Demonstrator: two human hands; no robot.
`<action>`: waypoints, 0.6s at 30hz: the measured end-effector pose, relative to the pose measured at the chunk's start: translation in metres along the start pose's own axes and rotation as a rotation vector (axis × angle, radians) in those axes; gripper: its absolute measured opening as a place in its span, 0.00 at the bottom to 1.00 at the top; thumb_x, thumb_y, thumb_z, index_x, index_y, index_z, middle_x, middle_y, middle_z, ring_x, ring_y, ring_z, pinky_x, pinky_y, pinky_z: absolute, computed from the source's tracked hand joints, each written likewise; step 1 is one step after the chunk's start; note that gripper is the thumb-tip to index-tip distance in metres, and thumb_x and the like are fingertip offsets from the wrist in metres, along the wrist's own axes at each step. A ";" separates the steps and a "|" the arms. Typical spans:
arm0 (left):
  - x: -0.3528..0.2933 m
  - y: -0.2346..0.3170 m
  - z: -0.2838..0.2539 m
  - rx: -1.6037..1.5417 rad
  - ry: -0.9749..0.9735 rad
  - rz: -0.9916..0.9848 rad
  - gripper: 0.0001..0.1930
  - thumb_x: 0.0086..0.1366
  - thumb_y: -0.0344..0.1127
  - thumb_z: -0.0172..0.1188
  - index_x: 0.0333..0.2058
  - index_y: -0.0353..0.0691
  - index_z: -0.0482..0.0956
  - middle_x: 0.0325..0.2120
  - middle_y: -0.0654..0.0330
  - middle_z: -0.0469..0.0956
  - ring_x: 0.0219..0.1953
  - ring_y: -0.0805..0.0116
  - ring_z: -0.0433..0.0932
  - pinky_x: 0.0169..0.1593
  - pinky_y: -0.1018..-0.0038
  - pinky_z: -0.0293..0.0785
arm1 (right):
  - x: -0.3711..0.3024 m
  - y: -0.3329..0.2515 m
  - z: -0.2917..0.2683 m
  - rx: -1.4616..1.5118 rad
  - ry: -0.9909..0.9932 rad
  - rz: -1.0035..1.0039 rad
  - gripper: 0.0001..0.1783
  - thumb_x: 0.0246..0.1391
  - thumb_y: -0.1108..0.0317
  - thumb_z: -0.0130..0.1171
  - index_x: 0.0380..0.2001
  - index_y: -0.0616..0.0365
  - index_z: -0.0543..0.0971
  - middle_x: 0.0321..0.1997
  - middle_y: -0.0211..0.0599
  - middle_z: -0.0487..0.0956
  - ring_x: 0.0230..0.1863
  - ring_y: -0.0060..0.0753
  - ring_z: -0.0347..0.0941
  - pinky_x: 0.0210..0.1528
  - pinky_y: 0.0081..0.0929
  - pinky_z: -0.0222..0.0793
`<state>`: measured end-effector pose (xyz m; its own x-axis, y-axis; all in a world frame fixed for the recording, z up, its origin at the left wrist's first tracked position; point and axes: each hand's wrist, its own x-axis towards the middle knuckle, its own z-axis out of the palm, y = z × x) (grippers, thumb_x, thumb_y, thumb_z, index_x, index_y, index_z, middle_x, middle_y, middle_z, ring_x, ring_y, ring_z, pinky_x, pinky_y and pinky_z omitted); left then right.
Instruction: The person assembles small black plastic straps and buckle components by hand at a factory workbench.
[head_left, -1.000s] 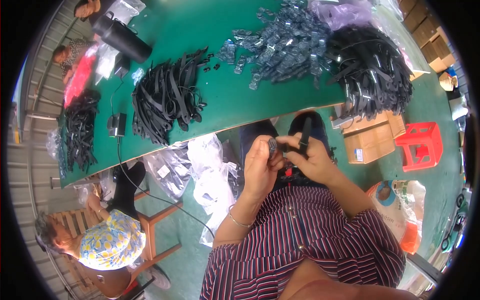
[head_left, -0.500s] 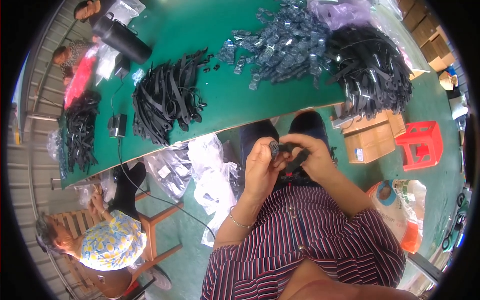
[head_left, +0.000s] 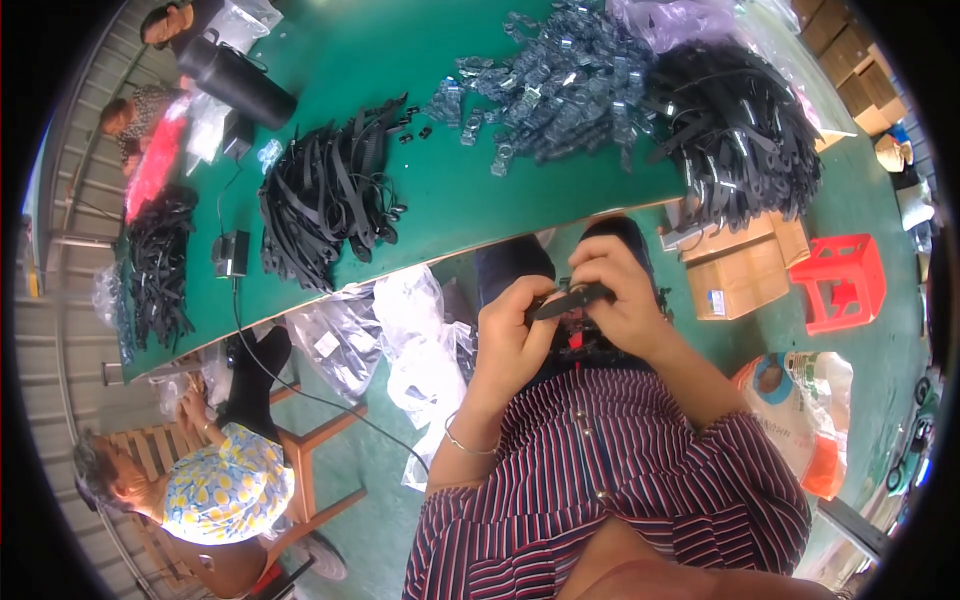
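Just off the near edge of the green surface [head_left: 460,195], in front of the striped shirt [head_left: 570,430], a black strap [head_left: 563,303] is pinched by the left hand [head_left: 514,335] and right hand [head_left: 622,292], both closed narrowly, probably so that it is steadied from two sides. Loose straps [head_left: 325,200] and greyish pieces [head_left: 575,95] are heaped apart, presumably to be kept unmixed and within reach.

A black strap [head_left: 565,302], bent beside the right hand [head_left: 620,295] moments earlier, now slants straight between it and the left hand [head_left: 512,328]; the right has shifted toward the desk [head_left: 455,205].
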<state>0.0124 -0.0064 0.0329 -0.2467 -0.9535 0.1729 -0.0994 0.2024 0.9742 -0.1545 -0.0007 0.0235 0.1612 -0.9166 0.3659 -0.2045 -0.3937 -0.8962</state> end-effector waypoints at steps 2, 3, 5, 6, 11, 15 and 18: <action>0.002 0.001 -0.001 0.207 -0.040 0.074 0.06 0.57 0.29 0.57 0.29 0.33 0.72 0.20 0.59 0.72 0.22 0.73 0.72 0.26 0.78 0.66 | -0.001 0.000 -0.002 -0.133 0.024 -0.077 0.09 0.39 0.78 0.59 0.28 0.59 0.73 0.43 0.36 0.66 0.40 0.27 0.67 0.38 0.21 0.64; 0.002 0.002 -0.003 0.193 -0.052 0.070 0.06 0.56 0.29 0.58 0.30 0.33 0.73 0.20 0.57 0.74 0.22 0.66 0.75 0.26 0.76 0.68 | -0.002 0.005 -0.002 -0.126 0.020 -0.079 0.09 0.39 0.78 0.59 0.28 0.59 0.73 0.43 0.36 0.66 0.40 0.27 0.67 0.38 0.21 0.64; 0.001 -0.003 -0.010 0.026 -0.110 -0.039 0.05 0.56 0.27 0.57 0.31 0.33 0.73 0.21 0.60 0.73 0.24 0.72 0.72 0.28 0.79 0.67 | -0.005 0.015 -0.003 0.296 0.032 0.019 0.06 0.42 0.77 0.58 0.26 0.59 0.73 0.43 0.34 0.66 0.35 0.21 0.66 0.35 0.19 0.63; 0.000 -0.004 -0.012 -0.141 -0.168 -0.149 0.04 0.56 0.25 0.56 0.32 0.33 0.73 0.22 0.63 0.72 0.26 0.77 0.70 0.30 0.81 0.66 | -0.008 0.014 -0.003 0.297 0.032 0.019 0.06 0.42 0.77 0.58 0.26 0.59 0.73 0.43 0.34 0.66 0.35 0.21 0.66 0.35 0.19 0.63; 0.009 -0.005 -0.012 0.066 -0.169 0.154 0.06 0.58 0.25 0.53 0.35 0.33 0.73 0.27 0.62 0.73 0.28 0.76 0.72 0.33 0.81 0.67 | -0.004 0.006 0.000 0.891 -0.033 0.298 0.01 0.49 0.74 0.54 0.26 0.59 0.73 0.41 0.30 0.65 0.27 0.15 0.62 0.30 0.15 0.59; -0.001 -0.005 -0.010 -0.322 -0.224 -0.119 0.06 0.61 0.26 0.51 0.37 0.34 0.71 0.29 0.63 0.72 0.32 0.75 0.73 0.38 0.80 0.68 | 0.002 0.005 0.001 0.591 -0.084 0.273 0.11 0.41 0.76 0.63 0.30 0.59 0.74 0.37 0.31 0.67 0.31 0.18 0.65 0.32 0.15 0.61; 0.000 0.000 -0.009 -0.587 -0.250 -0.251 0.05 0.63 0.31 0.50 0.36 0.37 0.69 0.28 0.67 0.70 0.33 0.79 0.70 0.36 0.82 0.66 | 0.001 0.006 0.000 0.321 -0.115 0.100 0.18 0.33 0.79 0.67 0.32 0.59 0.75 0.35 0.31 0.69 0.34 0.22 0.67 0.35 0.18 0.64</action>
<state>0.0213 -0.0083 0.0346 -0.5061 -0.8616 -0.0380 0.3391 -0.2393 0.9098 -0.1552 -0.0043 0.0181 0.2669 -0.9285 0.2582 0.0864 -0.2438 -0.9660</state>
